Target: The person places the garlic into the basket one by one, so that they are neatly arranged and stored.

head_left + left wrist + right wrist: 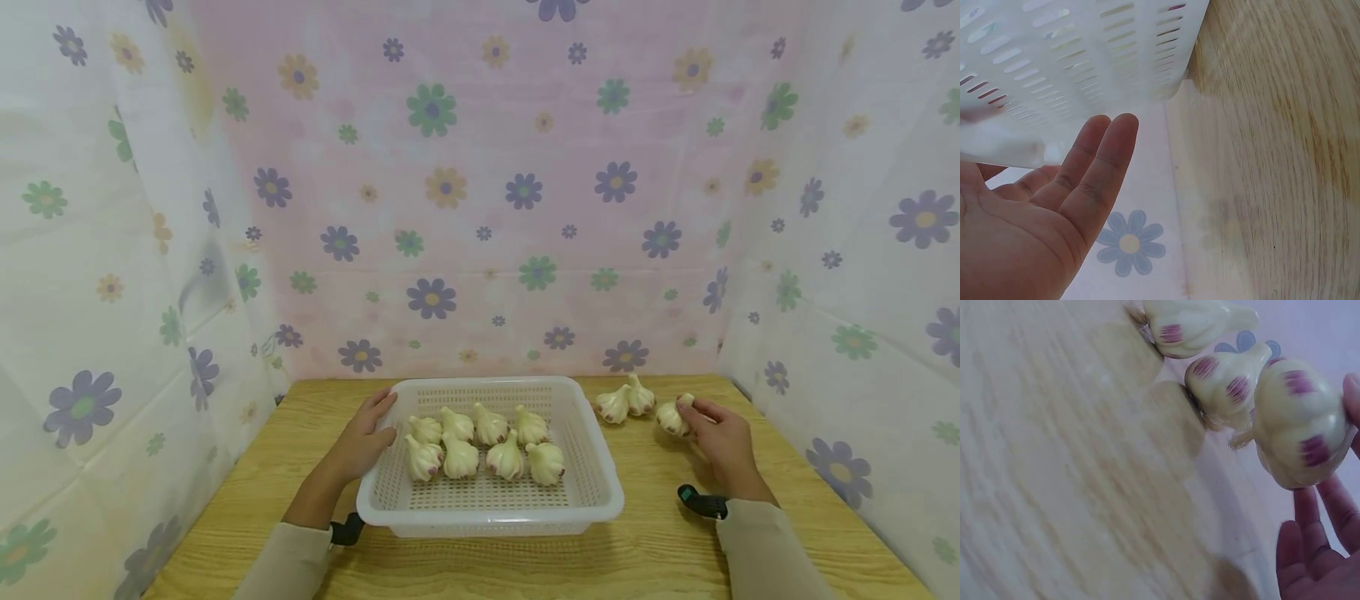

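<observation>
A white plastic basket [491,518] holds several garlic bulbs [460,458] in two rows. My left hand [365,442] grips the basket's left rim, the thumb over the edge. In the left wrist view its fingers [1100,178] lie against the slotted outer wall [1085,56]. To the right of the basket, my right hand [723,442] pinches a garlic bulb [672,418] between thumb and fingers. The right wrist view shows this bulb [1300,419] close up, with purple patches and a tuft of roots.
Two more garlic bulbs, one at the front [613,405] and one behind [641,396], lie near the back edge of the wooden table [645,550], right of the basket. Flower-printed cloth [480,208] hangs behind the table and along both sides.
</observation>
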The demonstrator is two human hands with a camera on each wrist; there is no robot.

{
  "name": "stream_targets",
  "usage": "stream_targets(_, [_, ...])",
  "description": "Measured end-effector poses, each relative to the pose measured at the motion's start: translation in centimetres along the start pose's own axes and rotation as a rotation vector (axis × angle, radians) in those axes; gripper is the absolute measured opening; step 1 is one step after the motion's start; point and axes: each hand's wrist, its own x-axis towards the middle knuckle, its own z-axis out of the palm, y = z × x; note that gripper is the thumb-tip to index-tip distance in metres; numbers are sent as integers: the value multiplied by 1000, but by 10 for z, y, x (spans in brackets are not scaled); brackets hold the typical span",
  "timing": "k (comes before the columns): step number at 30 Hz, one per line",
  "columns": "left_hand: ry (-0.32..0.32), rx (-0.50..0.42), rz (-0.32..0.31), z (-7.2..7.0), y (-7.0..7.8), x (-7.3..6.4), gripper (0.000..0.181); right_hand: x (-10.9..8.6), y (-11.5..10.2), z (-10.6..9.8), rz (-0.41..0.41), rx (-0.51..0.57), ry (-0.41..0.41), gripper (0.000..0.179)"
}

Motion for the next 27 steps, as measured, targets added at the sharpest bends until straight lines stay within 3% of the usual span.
stream_targets(7, [-1, 1, -8, -1, 3, -1, 73, -1, -10, -2, -32, -107, 93, 79])
stream_targets(21, [-11, -5, -10, -1, 3, -2, 73, -11, -45, 3, -129, -92, 56, 72])
stream_targets(27, [-2, -12, -2, 0, 1, -1, 73, -15, -63, 6, -227, -122, 55, 66])
